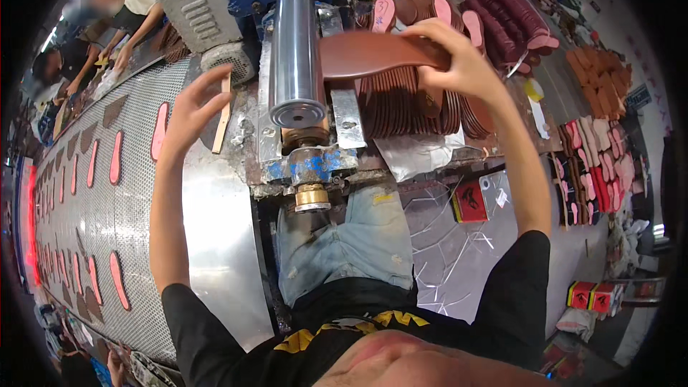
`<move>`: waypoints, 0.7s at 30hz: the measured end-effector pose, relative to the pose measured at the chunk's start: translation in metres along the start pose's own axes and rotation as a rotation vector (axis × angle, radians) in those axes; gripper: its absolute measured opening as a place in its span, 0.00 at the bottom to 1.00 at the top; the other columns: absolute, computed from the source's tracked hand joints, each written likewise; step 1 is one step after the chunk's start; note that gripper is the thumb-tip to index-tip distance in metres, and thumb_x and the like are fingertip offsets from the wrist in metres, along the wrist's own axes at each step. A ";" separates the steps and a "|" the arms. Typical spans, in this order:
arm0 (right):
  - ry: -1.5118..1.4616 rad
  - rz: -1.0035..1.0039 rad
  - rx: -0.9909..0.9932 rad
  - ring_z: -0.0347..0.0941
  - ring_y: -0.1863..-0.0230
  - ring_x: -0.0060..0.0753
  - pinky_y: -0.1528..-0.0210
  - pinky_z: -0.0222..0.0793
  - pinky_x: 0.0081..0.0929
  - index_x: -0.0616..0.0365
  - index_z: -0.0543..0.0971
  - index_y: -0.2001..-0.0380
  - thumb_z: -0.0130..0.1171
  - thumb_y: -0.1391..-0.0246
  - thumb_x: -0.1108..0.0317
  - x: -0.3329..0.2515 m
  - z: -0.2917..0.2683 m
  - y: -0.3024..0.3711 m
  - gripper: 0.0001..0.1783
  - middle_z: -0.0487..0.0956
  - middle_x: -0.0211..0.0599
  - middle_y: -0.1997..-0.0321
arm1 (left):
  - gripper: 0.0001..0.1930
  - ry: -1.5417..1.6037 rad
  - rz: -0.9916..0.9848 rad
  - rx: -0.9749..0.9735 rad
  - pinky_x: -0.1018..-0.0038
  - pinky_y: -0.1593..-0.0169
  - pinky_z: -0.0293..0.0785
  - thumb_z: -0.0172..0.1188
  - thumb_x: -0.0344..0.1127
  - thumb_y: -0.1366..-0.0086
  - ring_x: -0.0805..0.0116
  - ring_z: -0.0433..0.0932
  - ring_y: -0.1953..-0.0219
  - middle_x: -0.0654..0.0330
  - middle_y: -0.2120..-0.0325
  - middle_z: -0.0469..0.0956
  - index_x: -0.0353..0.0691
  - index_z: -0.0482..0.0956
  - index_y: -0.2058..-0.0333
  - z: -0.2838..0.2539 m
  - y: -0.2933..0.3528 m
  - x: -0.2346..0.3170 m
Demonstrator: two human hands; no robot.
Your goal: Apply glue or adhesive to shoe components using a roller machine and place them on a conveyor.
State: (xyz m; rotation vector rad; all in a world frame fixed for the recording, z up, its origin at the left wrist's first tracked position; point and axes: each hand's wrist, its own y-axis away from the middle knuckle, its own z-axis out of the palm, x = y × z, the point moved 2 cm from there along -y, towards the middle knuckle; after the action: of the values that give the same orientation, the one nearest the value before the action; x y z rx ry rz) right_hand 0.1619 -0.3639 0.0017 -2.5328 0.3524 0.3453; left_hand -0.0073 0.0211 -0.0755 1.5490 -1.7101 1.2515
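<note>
My right hand (462, 57) grips the wide end of a smooth brown shoe sole (380, 56), thumb below and fingers above. The sole's other end reaches the side of a shiny steel roller (295, 43); whether it goes in under the roller is hidden. Below that sole stands a tight row of brown soles (390, 104), with several pink insoles (384, 11) behind. On the roller's left, my left hand (192, 111) is raised with its fingers apart and nothing in them. A thin wooden strip (223, 122) lies by its fingertips.
A mesh conveyor belt (143, 208) carrying pink insoles runs along my left. The blue machine frame (312, 165) juts toward my waist. Maroon rolled pieces (502, 11) lie back right. Two people work at the far left; a red box (469, 201) sits low at right.
</note>
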 end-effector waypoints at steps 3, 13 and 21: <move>-0.090 -0.025 -0.072 0.71 0.51 0.33 0.45 0.65 0.28 0.60 0.75 0.53 0.57 0.63 0.73 -0.013 0.019 -0.033 0.27 0.74 0.37 0.53 | 0.38 -0.126 0.177 -0.229 0.64 0.36 0.58 0.67 0.49 0.46 0.60 0.62 0.36 0.55 0.38 0.64 0.39 0.66 0.39 0.004 -0.022 0.045; -0.087 0.064 0.442 0.76 0.62 0.34 0.58 0.70 0.29 0.60 0.78 0.61 0.57 0.44 0.55 0.052 0.027 -0.166 0.18 0.79 0.42 0.59 | 0.41 -0.605 0.270 -0.071 0.63 0.38 0.62 0.72 0.52 0.53 0.53 0.66 0.41 0.51 0.44 0.69 0.38 0.68 0.43 -0.029 0.006 0.046; 0.169 0.171 0.736 0.75 0.60 0.56 0.57 0.69 0.42 0.58 0.79 0.66 0.39 0.39 0.58 0.115 0.084 -0.210 0.21 0.79 0.49 0.63 | 0.42 0.213 -0.283 -0.083 0.70 0.46 0.67 0.71 0.44 0.50 0.71 0.72 0.55 0.61 0.50 0.71 0.44 0.61 0.37 -0.028 0.077 -0.054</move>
State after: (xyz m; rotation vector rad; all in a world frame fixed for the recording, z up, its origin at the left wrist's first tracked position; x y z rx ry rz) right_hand 0.3214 -0.1666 0.0000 -1.8130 0.6313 0.0406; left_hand -0.0748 0.0656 -0.1313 1.4890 -1.3393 1.1397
